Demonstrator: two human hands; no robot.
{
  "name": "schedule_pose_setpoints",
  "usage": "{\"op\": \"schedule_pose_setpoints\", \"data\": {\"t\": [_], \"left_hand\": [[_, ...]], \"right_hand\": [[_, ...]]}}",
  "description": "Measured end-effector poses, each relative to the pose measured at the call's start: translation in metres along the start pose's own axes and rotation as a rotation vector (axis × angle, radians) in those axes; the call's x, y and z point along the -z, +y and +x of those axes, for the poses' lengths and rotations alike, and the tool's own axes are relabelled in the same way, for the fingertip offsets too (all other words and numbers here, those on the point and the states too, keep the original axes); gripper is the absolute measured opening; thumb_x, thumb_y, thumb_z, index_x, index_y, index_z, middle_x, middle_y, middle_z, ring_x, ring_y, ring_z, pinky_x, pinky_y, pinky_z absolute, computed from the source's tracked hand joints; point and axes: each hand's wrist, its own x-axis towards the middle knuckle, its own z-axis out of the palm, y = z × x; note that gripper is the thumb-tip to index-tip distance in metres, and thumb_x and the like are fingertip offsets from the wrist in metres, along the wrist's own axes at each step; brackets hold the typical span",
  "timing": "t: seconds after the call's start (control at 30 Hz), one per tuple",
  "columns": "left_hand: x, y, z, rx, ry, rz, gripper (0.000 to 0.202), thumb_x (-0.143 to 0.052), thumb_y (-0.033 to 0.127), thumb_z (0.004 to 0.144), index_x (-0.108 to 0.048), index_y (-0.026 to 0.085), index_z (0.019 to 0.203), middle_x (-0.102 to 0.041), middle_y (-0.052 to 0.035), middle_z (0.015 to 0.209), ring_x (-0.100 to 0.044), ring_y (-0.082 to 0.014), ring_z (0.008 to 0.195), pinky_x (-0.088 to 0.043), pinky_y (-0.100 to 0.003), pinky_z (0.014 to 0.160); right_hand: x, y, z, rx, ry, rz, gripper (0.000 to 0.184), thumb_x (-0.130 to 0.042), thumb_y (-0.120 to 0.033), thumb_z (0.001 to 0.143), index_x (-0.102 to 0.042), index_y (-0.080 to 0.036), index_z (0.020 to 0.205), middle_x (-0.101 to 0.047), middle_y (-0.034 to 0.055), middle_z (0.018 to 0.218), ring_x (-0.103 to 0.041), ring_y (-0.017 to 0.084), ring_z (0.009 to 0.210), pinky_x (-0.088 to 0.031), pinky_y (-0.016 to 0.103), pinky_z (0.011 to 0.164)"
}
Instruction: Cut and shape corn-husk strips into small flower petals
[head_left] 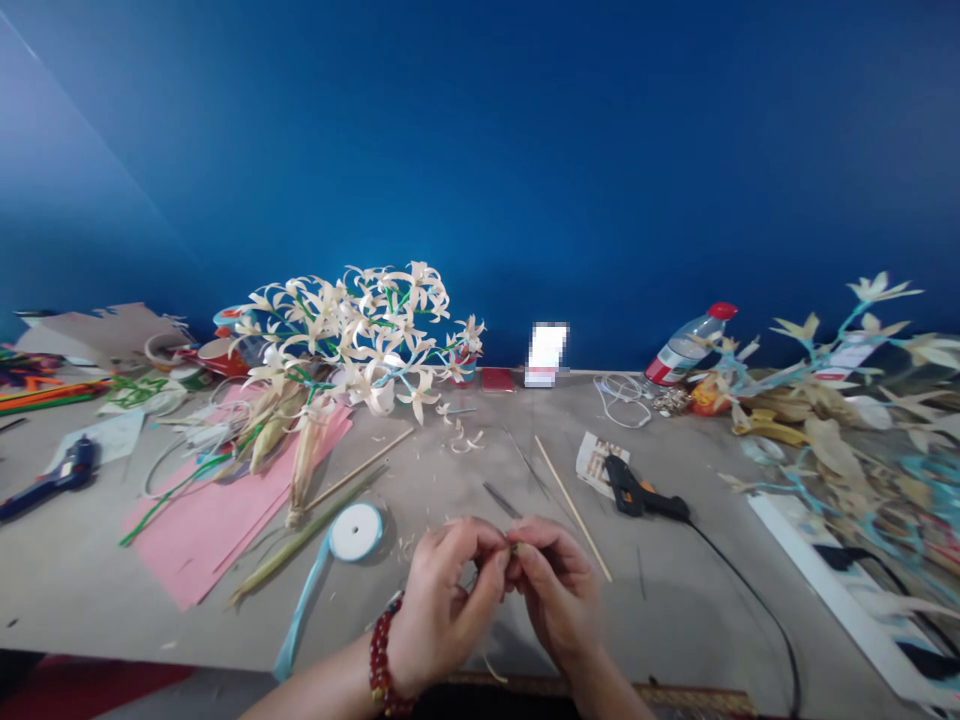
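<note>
My left hand [442,600] and my right hand [559,590] meet just above the near edge of the grey table [675,600]. Their fingertips pinch together on a small pale piece [514,548] that is too small to name. A red bead bracelet [382,660] sits on my left wrist. Just left of my hands lies a roll of light blue ribbon [355,530] with its tail trailing toward me. A thin wooden stick [571,506] lies just beyond my right hand.
A bunch of cream paper flowers [360,335] on green stems lies at the back left over pink paper sheets [217,510]. A black glue gun [637,492] with its cord lies to the right. More dried flowers [840,400], a plastic bottle [686,348] and a blue glue gun [52,475] surround the work area.
</note>
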Motion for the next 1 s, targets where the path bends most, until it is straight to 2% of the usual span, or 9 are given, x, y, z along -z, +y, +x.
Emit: {"op": "schedule_pose_setpoints", "data": {"t": [0.3, 0.5, 0.57, 0.87, 1.0], "left_hand": [[-0.0008, -0.0017, -0.0034, -0.026, 0.013, 0.041, 0.013, -0.050, 0.012, 0.090, -0.055, 0.020, 0.082, -0.064, -0.0001, 0.070, -0.062, -0.0126, 0.068, -0.047, -0.023, 0.068], [-0.0013, -0.0045, -0.0037, -0.042, 0.012, 0.074, 0.011, -0.050, 0.012, 0.090, -0.055, 0.020, 0.085, -0.066, -0.0015, 0.074, -0.063, -0.0148, 0.071, -0.047, -0.025, 0.069], [-0.0015, -0.0055, -0.0037, -0.053, 0.014, 0.087, 0.011, -0.050, 0.012, 0.090, -0.055, 0.021, 0.085, -0.066, -0.0013, 0.075, -0.063, -0.0150, 0.072, -0.047, -0.025, 0.070], [-0.0031, -0.0052, -0.0043, -0.067, 0.030, 0.111, 0.012, -0.051, 0.009, 0.089, -0.053, 0.021, 0.085, -0.065, 0.0000, 0.074, -0.061, -0.0139, 0.071, -0.046, -0.025, 0.070], [-0.0042, -0.0043, -0.0034, -0.063, 0.042, 0.111, 0.012, -0.051, 0.010, 0.089, -0.054, 0.021, 0.085, -0.065, 0.0001, 0.073, -0.061, -0.0139, 0.071, -0.046, -0.025, 0.070]], "right_hand": [[-0.0026, 0.0003, -0.0002, 0.006, -0.034, 0.033, 0.012, -0.076, -0.033, 0.080, -0.073, -0.022, 0.081, -0.067, 0.0006, 0.072, -0.060, 0.009, 0.047, -0.051, 0.019, 0.043], [-0.0053, -0.0021, -0.0006, -0.044, 0.003, 0.024, 0.017, -0.077, -0.038, 0.079, -0.072, -0.021, 0.081, -0.065, -0.0003, 0.058, -0.060, 0.012, 0.045, -0.050, 0.020, 0.042], [-0.0053, -0.0022, -0.0009, -0.050, 0.009, 0.013, 0.018, -0.076, -0.039, 0.079, -0.073, -0.021, 0.081, -0.066, 0.0004, 0.060, -0.060, 0.012, 0.046, -0.051, 0.021, 0.042], [0.0011, 0.0037, -0.0030, 0.120, -0.011, -0.130, 0.012, -0.069, -0.033, 0.086, -0.076, -0.023, 0.083, -0.066, 0.0041, 0.072, -0.060, 0.014, 0.056, -0.051, 0.022, 0.045], [0.0009, 0.0017, -0.0035, 0.126, -0.004, -0.146, 0.013, -0.068, -0.032, 0.087, -0.075, -0.022, 0.083, -0.064, 0.0043, 0.071, -0.059, 0.014, 0.057, -0.051, 0.021, 0.045]]}}
